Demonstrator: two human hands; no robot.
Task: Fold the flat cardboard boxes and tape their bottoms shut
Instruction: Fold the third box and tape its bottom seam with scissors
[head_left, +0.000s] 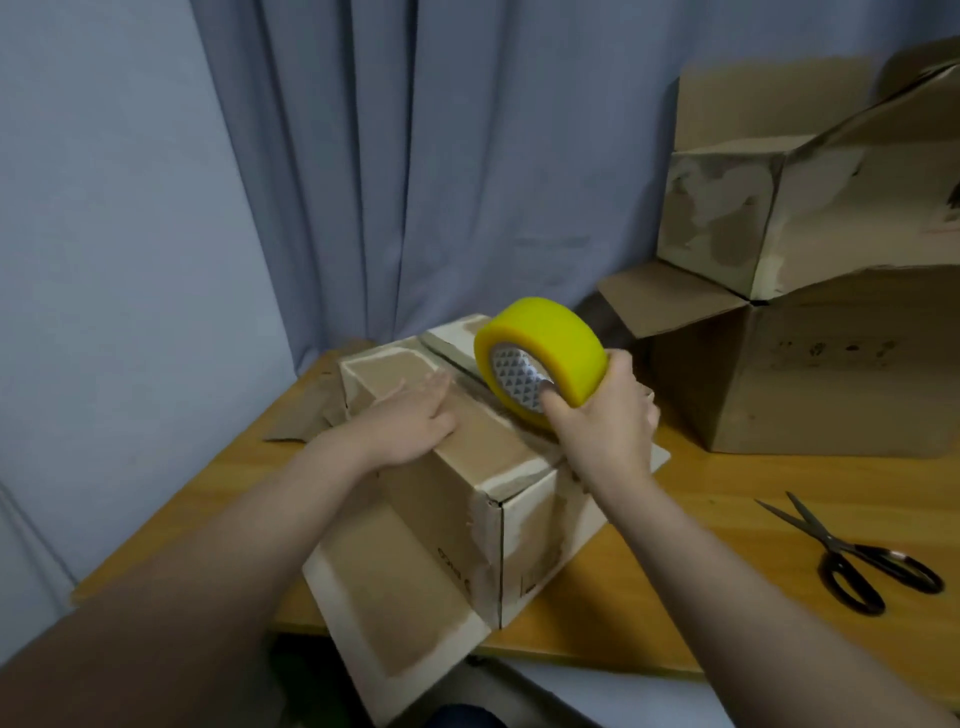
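Note:
A worn cardboard box (452, 499) stands upside down on the wooden table (727, 499), its bottom flaps folded shut with a seam running away from me. My left hand (410, 421) lies flat on the left flap, fingers straight, pressing it down. My right hand (602, 415) grips a yellow roll of tape (545, 353), thumb in the core, and holds the roll upright against the seam near the middle of the box top. The box's lower flaps splay out over the table's front edge.
Two folded cardboard boxes (810, 364) are stacked at the back right, the upper one tilted. Black scissors (857, 561) lie open on the table at right. A flat piece of cardboard (306, 410) lies behind the box at left. A grey curtain (415, 156) hangs behind.

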